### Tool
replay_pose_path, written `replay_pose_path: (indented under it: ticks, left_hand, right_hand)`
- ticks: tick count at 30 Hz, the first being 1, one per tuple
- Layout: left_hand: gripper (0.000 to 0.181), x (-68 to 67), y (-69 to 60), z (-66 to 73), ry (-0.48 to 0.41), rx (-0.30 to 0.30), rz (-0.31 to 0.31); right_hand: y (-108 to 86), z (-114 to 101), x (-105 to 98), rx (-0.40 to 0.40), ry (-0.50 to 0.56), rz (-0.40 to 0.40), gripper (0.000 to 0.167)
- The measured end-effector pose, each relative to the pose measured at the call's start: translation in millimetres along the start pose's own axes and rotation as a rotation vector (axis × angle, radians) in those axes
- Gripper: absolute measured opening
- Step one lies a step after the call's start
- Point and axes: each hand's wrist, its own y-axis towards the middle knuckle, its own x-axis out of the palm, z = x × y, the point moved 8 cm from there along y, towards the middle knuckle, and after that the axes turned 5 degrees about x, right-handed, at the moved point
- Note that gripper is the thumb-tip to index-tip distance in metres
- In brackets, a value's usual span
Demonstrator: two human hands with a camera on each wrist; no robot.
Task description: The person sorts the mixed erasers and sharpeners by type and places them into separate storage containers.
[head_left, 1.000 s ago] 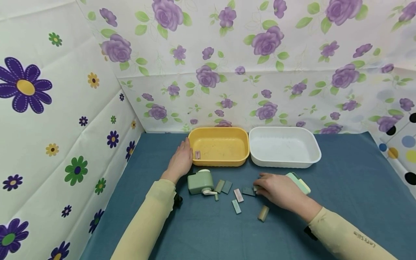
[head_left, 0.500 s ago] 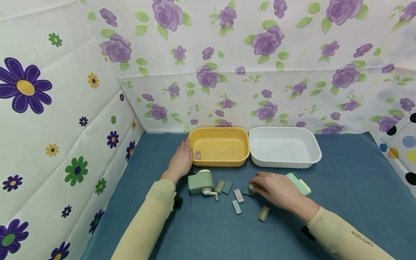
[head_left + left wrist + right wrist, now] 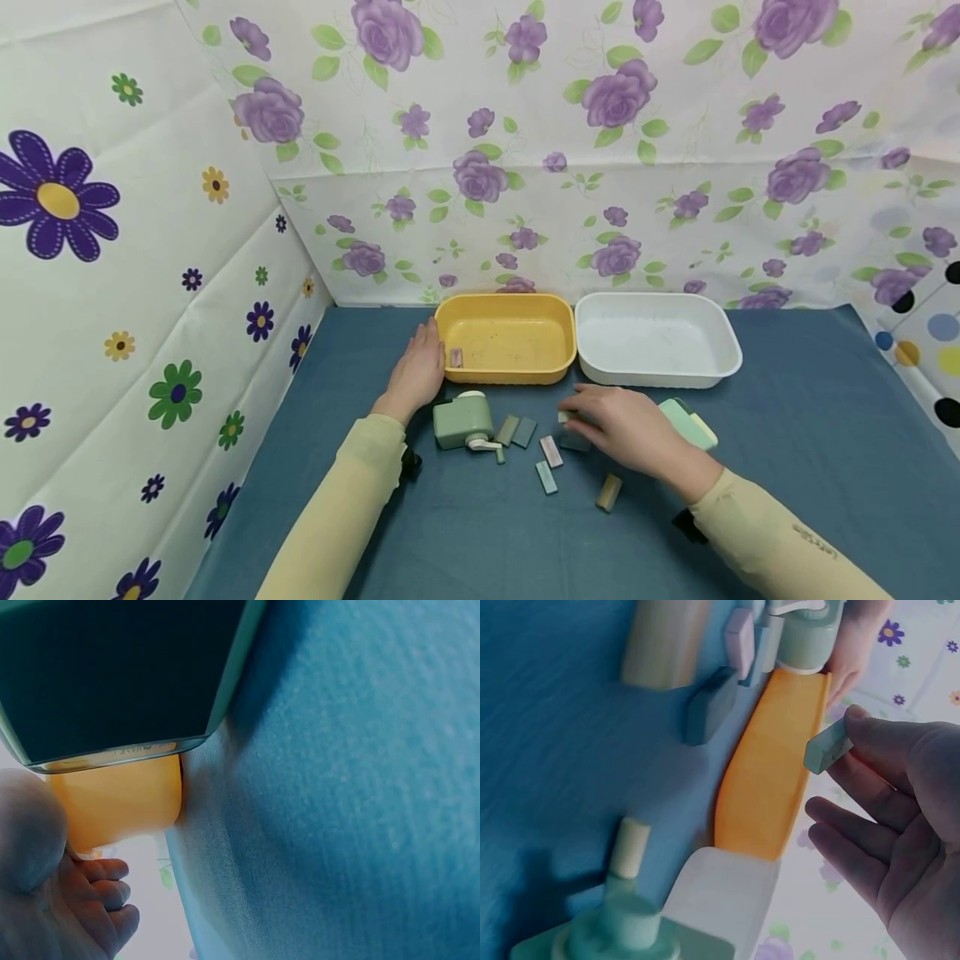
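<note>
Right fingers (image 3: 877, 787) tight around pale-green block (image 3: 827, 748), left fingers (image 3: 428, 340) straight against yellow bin (image 3: 517, 333) with pink block (image 3: 456, 357) inside

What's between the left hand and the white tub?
The yellow tub, with a pink block inside, sits between left hand and white tub in the head view.

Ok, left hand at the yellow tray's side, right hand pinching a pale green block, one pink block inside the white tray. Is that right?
One slip: the head view shows the pink block in the yellow tray, not the white tray. The left hand, right hand and pale green block are as you say.
</note>
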Motion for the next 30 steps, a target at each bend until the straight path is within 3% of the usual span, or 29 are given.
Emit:
replay_pose_path:
  ticks: [30]
  left_hand:
    - [0.06, -1.4, -1.6, 2.2, 0.006, 0.001, 0.005]
  right_hand:
    - [26.7, -20.2, -1.8, -0.002, 0.111, 0.041, 0.025]
